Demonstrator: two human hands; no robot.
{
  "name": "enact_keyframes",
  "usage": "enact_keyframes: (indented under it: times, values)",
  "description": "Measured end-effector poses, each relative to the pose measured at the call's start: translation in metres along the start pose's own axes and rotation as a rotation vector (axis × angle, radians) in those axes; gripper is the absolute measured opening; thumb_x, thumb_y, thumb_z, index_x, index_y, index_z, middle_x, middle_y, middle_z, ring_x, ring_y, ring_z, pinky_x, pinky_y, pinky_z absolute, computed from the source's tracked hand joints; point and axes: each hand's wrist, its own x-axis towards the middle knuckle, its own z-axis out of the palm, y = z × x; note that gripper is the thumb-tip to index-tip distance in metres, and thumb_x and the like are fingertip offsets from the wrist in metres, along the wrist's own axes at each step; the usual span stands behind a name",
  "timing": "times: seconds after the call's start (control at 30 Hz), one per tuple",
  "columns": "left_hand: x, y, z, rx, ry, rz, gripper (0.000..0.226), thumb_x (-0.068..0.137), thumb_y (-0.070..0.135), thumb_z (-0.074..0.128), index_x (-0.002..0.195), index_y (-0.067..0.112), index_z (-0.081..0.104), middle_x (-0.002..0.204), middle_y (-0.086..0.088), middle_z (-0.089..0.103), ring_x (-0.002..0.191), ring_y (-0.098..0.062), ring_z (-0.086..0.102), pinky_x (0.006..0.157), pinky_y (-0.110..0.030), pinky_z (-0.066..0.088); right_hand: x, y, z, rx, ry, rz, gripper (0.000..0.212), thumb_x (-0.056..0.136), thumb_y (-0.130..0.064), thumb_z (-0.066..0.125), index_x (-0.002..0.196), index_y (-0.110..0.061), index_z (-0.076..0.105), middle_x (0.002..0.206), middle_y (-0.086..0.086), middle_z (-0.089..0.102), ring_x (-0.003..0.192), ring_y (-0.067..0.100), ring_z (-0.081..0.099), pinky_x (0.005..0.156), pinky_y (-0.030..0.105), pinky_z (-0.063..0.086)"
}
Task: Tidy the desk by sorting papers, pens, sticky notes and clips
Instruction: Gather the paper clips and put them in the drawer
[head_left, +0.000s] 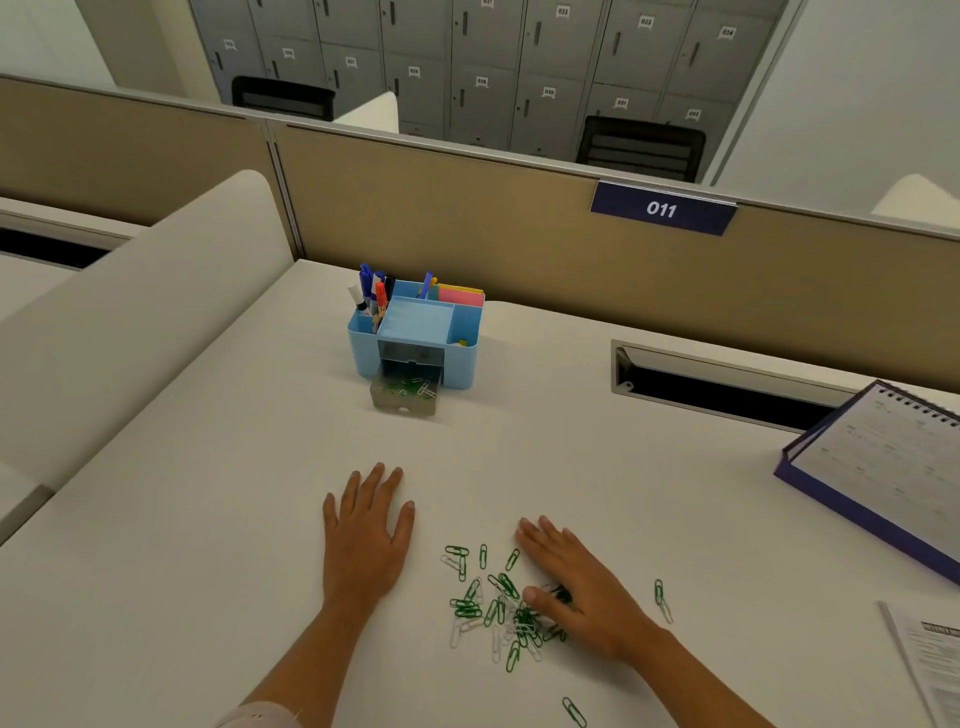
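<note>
A person's left hand (366, 530) lies flat, fingers straight, on the white counter (208, 519). The right hand (576, 582), also flat and gripping nothing, rests on the edge of a scatter of green and white paper clips (493, 608) between the 2 hands. Beyond stands a blue organizer (462, 364) holding pens (371, 293) and sticky notes (460, 297), its small drawer (405, 400) open with a few clips inside, while a spiral calendar (883, 467) and a printed paper (935, 660) lie at right.
</note>
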Motion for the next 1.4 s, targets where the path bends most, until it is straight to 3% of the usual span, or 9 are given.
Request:
enact_keyframes:
  times: [0.2, 0.37, 0.57, 0.83, 1.0, 1.3, 1.4]
  values:
    - [0.0, -0.001, 0.0, -0.004, -0.001, 0.001, 0.063, 0.09, 0.058, 0.014, 0.148, 0.035, 0.029, 0.156, 0.009, 0.024, 0.147, -0.016, 0.012, 0.119, -0.045, 0.004, -0.033, 0.03, -0.009, -0.045, 0.37, 0.253, 0.062, 0.095, -0.06, 0.024, 0.151, -0.034, 0.016, 0.158, -0.022, 0.003, 0.146, 0.001, -0.004, 0.121, 0.031, -0.002]
    - [0.0, -0.001, 0.001, 0.006, 0.001, 0.005, 0.065, 0.09, 0.058, 0.013, 0.147, 0.034, 0.029, 0.156, 0.008, 0.025, 0.147, -0.017, 0.013, 0.119, -0.046, 0.005, -0.054, 0.048, -0.007, -0.12, 0.312, 0.434, 0.075, 0.088, -0.072, 0.007, 0.151, -0.032, -0.001, 0.155, -0.023, -0.012, 0.145, 0.0, -0.015, 0.118, 0.024, -0.012]
    - [0.0, -0.001, 0.001, 0.006, 0.002, 0.006, 0.065, 0.089, 0.058, 0.013, 0.147, 0.034, 0.03, 0.156, 0.008, 0.026, 0.146, -0.017, 0.013, 0.118, -0.046, 0.006, -0.034, 0.015, 0.01, -0.192, 0.197, 0.338, 0.071, 0.093, -0.065, 0.005, 0.151, -0.028, -0.011, 0.157, -0.016, -0.02, 0.142, 0.0, -0.024, 0.118, 0.03, -0.011]
    - [0.0, -0.001, 0.0, 0.006, -0.001, 0.004, 0.064, 0.09, 0.057, 0.013, 0.148, 0.034, 0.028, 0.156, 0.008, 0.024, 0.147, -0.017, 0.012, 0.119, -0.045, 0.005, 0.004, -0.033, 0.034, -0.151, 0.11, 0.171, 0.069, 0.096, -0.063, 0.013, 0.152, -0.028, -0.009, 0.157, -0.017, -0.018, 0.142, -0.002, -0.023, 0.119, 0.029, -0.007]
    - [0.001, -0.002, 0.001, 0.011, -0.006, 0.004, 0.063, 0.091, 0.057, 0.014, 0.148, 0.035, 0.027, 0.157, 0.008, 0.024, 0.147, -0.016, 0.011, 0.119, -0.045, 0.004, -0.003, -0.032, 0.02, 0.045, 0.033, 0.028, 0.069, 0.097, -0.059, 0.035, 0.153, -0.033, 0.004, 0.158, -0.024, -0.003, 0.144, -0.005, -0.008, 0.122, 0.03, 0.003]
    - [0.001, 0.0, -0.001, 0.005, 0.019, 0.017, 0.06, 0.092, 0.054, 0.019, 0.146, 0.032, 0.033, 0.155, 0.005, 0.029, 0.146, -0.019, 0.017, 0.118, -0.048, 0.008, -0.042, -0.003, -0.012, -0.068, -0.109, -0.176, 0.087, 0.087, -0.055, 0.059, 0.153, -0.027, 0.011, 0.16, -0.016, 0.004, 0.148, 0.009, -0.002, 0.121, 0.04, 0.01]
    - [0.0, -0.001, 0.0, 0.012, 0.016, 0.015, 0.058, 0.093, 0.053, 0.022, 0.146, 0.032, 0.033, 0.154, 0.006, 0.03, 0.145, -0.02, 0.017, 0.118, -0.048, 0.008, -0.047, 0.0, -0.011, -0.105, -0.147, -0.224, 0.092, 0.082, -0.058, 0.064, 0.153, -0.028, 0.014, 0.16, -0.014, 0.005, 0.149, 0.014, -0.003, 0.122, 0.04, 0.005]
